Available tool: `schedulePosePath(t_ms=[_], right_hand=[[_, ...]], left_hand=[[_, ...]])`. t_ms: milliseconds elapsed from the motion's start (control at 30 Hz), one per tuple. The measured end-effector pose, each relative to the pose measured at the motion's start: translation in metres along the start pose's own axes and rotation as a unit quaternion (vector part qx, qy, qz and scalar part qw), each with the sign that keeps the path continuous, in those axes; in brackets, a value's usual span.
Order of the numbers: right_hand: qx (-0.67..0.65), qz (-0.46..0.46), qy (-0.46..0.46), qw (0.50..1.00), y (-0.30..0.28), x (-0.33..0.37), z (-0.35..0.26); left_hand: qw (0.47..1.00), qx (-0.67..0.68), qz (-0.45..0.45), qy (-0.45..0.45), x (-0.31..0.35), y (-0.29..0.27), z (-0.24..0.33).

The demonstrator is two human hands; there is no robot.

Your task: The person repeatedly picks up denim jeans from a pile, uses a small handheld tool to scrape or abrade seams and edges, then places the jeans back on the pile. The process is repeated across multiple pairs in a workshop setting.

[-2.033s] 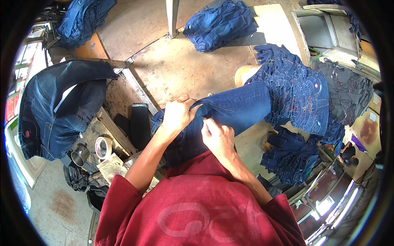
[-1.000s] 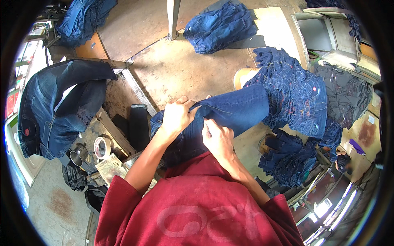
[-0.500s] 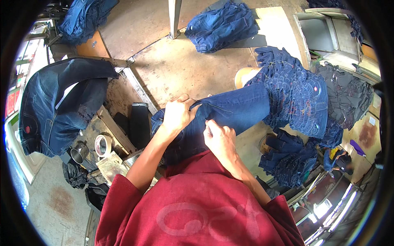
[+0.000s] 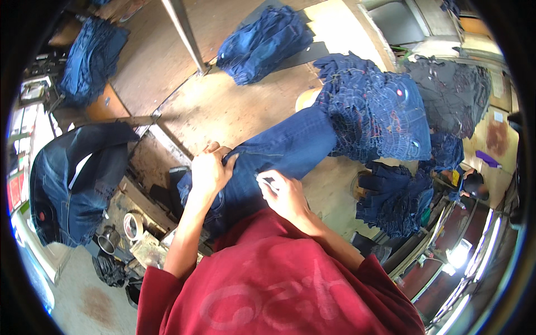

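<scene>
A pair of blue jeans lies across my lap, one leg stretched out to the far right. My left hand is closed on a fold of it, pinching the cloth between thumb and fingers. My right hand is just right of that, over the denim. Its fingers are curled in toward the thumb, and whatever small thing may be in them cannot be made out. The far end of the leg reaches a heap of blue denim garments with loose threads.
Dark jeans hang at the left, above a tape roll and a metal mug. More denim piles lie on the floor ahead. Grey garments are heaped at the right. A thin post rises ahead.
The whole view has shifted, so the surroundings sit differently. My right hand's fingers have loosened slightly from a tight fist against the denim. The left hand keeps its hold on the jeans.
</scene>
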State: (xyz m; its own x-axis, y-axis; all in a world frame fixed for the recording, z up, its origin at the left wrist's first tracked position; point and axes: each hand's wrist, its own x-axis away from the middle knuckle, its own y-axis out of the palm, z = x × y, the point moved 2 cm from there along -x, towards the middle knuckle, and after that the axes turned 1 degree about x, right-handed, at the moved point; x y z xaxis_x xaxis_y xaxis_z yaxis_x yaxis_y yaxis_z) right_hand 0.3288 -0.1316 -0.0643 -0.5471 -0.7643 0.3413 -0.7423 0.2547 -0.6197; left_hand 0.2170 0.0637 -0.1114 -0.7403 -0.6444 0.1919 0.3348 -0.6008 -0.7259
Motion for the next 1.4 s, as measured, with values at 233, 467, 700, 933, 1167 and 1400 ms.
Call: schedulePosePath(t_ms=[233,467,700,933,1167,1400], right_hand=[[-0.083,0.073,0.072,0.991,-0.054,0.059,0.062],[-0.143,0.125,0.084,0.978,-0.076,0.068,0.097],[0.026,0.206,-0.075,0.975,-0.109,0.007,0.116],[0.162,0.212,-0.179,0.947,-0.093,-0.070,0.115],[0.211,0.133,-0.156,0.956,-0.085,-0.093,0.122],[0.202,0.081,-0.133,0.967,-0.111,-0.026,0.130]], left_hand=[[0.986,-0.046,0.093,0.132,-0.050,0.084,0.151],[0.997,-0.057,-0.031,0.052,-0.129,0.176,0.142],[0.991,-0.032,-0.045,0.125,-0.168,0.177,0.124],[0.975,-0.090,-0.003,0.201,-0.184,0.168,0.121],[0.986,-0.080,0.027,0.142,-0.185,0.170,0.119],[0.990,-0.062,0.008,0.126,-0.186,0.177,0.112]])
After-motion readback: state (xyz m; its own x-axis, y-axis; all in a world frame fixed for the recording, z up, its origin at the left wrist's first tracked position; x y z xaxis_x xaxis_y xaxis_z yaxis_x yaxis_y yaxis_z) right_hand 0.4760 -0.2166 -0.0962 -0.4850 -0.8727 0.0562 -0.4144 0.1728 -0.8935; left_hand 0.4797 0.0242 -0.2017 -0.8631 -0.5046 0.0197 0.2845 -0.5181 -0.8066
